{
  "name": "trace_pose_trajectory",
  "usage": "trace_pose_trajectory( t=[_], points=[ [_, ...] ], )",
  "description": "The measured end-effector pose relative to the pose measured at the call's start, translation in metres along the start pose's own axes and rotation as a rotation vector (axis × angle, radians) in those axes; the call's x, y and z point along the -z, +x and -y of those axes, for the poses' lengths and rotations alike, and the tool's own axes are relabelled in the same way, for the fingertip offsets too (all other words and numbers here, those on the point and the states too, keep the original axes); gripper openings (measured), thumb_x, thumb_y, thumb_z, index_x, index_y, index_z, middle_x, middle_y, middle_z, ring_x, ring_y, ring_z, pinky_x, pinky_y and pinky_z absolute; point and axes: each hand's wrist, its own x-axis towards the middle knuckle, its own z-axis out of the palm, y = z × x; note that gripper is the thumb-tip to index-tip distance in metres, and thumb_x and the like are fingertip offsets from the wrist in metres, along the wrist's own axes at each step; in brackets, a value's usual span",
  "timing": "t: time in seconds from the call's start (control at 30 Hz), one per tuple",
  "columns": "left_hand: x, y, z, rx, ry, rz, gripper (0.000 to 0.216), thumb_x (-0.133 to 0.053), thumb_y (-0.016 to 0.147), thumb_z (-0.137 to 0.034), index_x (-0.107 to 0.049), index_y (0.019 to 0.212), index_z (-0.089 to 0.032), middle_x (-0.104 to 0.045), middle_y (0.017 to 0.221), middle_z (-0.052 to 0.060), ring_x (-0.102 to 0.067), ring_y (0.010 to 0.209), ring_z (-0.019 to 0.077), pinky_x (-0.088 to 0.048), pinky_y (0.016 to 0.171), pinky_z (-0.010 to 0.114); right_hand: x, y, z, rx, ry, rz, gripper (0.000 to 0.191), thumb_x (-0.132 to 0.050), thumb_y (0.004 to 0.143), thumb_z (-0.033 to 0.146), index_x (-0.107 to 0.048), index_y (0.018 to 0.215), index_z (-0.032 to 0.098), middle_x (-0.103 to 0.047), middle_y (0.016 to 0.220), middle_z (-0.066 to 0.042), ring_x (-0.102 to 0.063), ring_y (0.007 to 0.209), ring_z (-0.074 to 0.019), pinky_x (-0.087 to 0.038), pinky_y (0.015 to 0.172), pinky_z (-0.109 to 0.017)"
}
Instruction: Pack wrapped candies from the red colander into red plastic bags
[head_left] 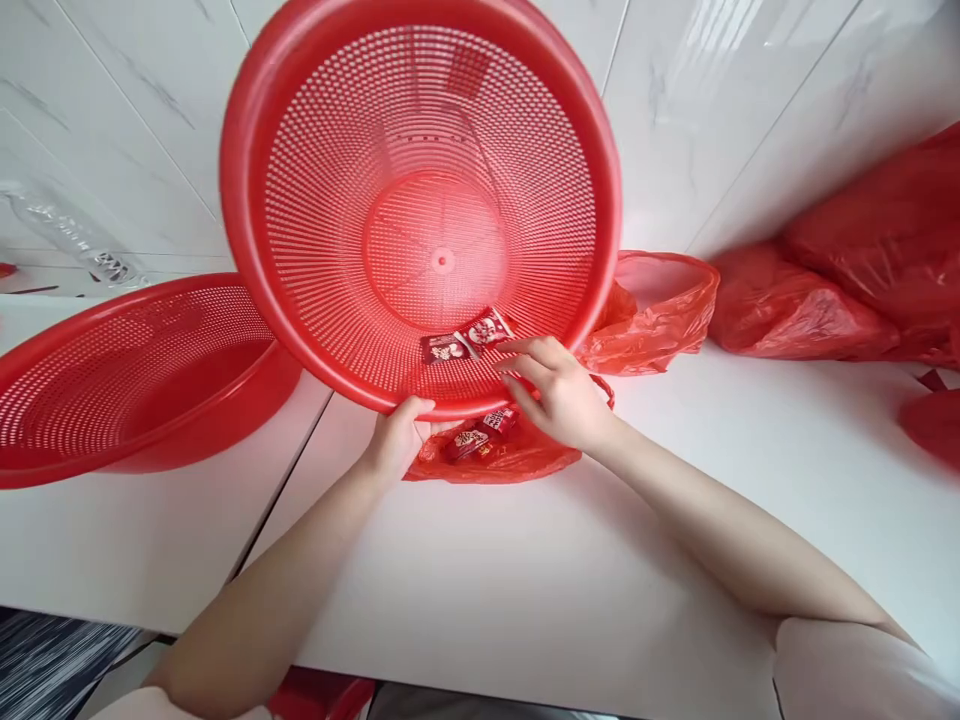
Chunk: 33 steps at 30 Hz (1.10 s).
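A large red plastic mesh basket (pixel 244 200) is tipped up, its open mouth facing me. My left hand (pixel 397 440) is closed on the lower rim, thumb over the edge and fingers underneath. My right hand (pixel 559 395) reaches over the lower right of the rim, fingers stretched out and apart, beside small dark red printed packets (pixel 446 348) lying on the basket's inner wall. Whether a fingertip touches them I cannot tell. Below the rim lies an opened red plastic bag (pixel 525 465) with several similar packets (pixel 469 442) in it, partly hidden by the basket.
A second red mesh basket (pixel 225 400) stands at the left on the white table (pixel 480 580). Behind to the right is another open red bag (pixel 667 310), with large filled red bags (pixel 862 270) beyond it. A clear plastic bottle (pixel 67 230) lies by the tiled wall.
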Motion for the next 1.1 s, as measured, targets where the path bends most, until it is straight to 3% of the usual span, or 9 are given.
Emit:
trace_pose_trajectory(
  t=[0.2, 0.27, 0.43, 0.6, 0.73, 0.83, 0.93, 1.0, 1.1],
  points=[
    [0.001, -0.016, 0.016, 0.164, 0.08, 0.055, 0.03, -0.06, 0.077, -0.017, -0.067, 0.106, -0.02, -0.072, 0.101, 0.005, -0.059, 0.115, 0.0311, -0.049, 0.098, 0.055, -0.016, 0.003, 0.005, 0.11, -0.004, 0.324, 0.056, -0.044, 0.097, 0.036, -0.032, 0.146, 0.013, -0.029, 0.154, -0.017, -0.022, 0.144, -0.0296, -0.023, 0.115, -0.058],
    [0.002, -0.019, 0.019, 0.188, 0.119, 0.068, 0.022, -0.061, 0.078, -0.018, -0.069, 0.098, -0.021, -0.072, 0.098, 0.004, -0.06, 0.113, 0.0307, -0.05, 0.097, 0.053, -0.02, 0.002, 0.007, 0.085, -0.019, 0.366, 0.064, -0.044, 0.096, 0.045, -0.028, 0.148, 0.012, -0.029, 0.153, -0.02, -0.019, 0.145, -0.0326, -0.017, 0.114, -0.063],
    [0.0, -0.016, 0.012, 0.162, 0.077, 0.098, 0.031, -0.059, 0.077, -0.016, -0.068, 0.106, -0.021, -0.071, 0.103, 0.005, -0.06, 0.114, 0.0316, -0.048, 0.099, 0.055, -0.007, 0.006, 0.011, 0.11, 0.183, 0.427, 0.052, -0.053, 0.093, 0.04, -0.048, 0.137, 0.014, -0.053, 0.137, -0.019, -0.05, 0.127, -0.0288, -0.043, 0.104, -0.049],
    [-0.004, -0.008, 0.002, 0.149, 0.042, 0.091, 0.036, -0.056, 0.076, -0.017, -0.067, 0.109, -0.015, -0.071, 0.109, 0.01, -0.06, 0.114, 0.0351, -0.046, 0.097, 0.058, 0.008, 0.009, 0.012, 0.046, 0.486, 0.416, 0.034, -0.054, 0.092, 0.018, -0.061, 0.124, 0.024, -0.068, 0.116, -0.006, -0.065, 0.102, -0.0178, -0.052, 0.093, -0.036],
    [-0.002, -0.005, 0.0, 0.126, 0.005, 0.057, 0.036, -0.053, 0.077, -0.015, -0.066, 0.111, -0.015, -0.068, 0.116, 0.009, -0.058, 0.117, 0.0324, -0.047, 0.098, 0.053, 0.009, 0.008, 0.009, -0.257, 0.779, 0.26, 0.033, -0.056, 0.092, 0.029, -0.061, 0.124, 0.021, -0.071, 0.107, -0.006, -0.068, 0.1, -0.0189, -0.055, 0.091, -0.036],
    [-0.002, -0.003, -0.003, 0.139, -0.033, 0.078, 0.035, -0.051, 0.079, -0.016, -0.066, 0.111, -0.014, -0.067, 0.119, 0.01, -0.056, 0.12, 0.032, -0.047, 0.1, 0.052, 0.011, 0.008, 0.006, -0.462, 0.999, 0.228, 0.042, -0.057, 0.091, 0.038, -0.056, 0.129, 0.021, -0.07, 0.111, -0.007, -0.071, 0.091, -0.0208, -0.061, 0.072, -0.033],
    [-0.002, -0.001, -0.007, 0.116, -0.036, 0.048, 0.032, -0.052, 0.077, -0.016, -0.067, 0.105, -0.013, -0.068, 0.117, 0.011, -0.057, 0.119, 0.0324, -0.046, 0.101, 0.052, 0.013, 0.008, 0.004, -0.558, 0.999, 0.242, 0.045, -0.055, 0.09, 0.044, -0.053, 0.13, 0.023, -0.07, 0.108, -0.008, -0.071, 0.066, -0.0162, -0.056, 0.049, -0.025],
    [-0.002, 0.001, -0.01, 0.093, -0.022, -0.004, 0.029, -0.053, 0.075, -0.016, -0.068, 0.1, -0.012, -0.069, 0.114, 0.011, -0.057, 0.118, 0.0326, -0.046, 0.101, 0.051, 0.013, 0.007, 0.003, -0.562, 0.916, 0.244, 0.047, -0.059, 0.087, 0.046, -0.052, 0.128, 0.023, -0.073, 0.093, -0.005, -0.062, 0.047, -0.0104, -0.047, 0.039, -0.021],
    [-0.001, 0.004, -0.013, 0.07, -0.013, -0.062, 0.019, -0.053, 0.073, -0.016, -0.067, 0.086, -0.011, -0.071, 0.107, 0.012, -0.058, 0.117, 0.033, -0.047, 0.1, 0.051, 0.014, 0.005, 0.001, -0.507, 0.768, 0.202, 0.047, -0.067, 0.082, 0.046, -0.055, 0.119, 0.02, -0.071, 0.074, 0.0, -0.053, 0.04, -0.0077, -0.041, 0.038, -0.019]
  ],
)
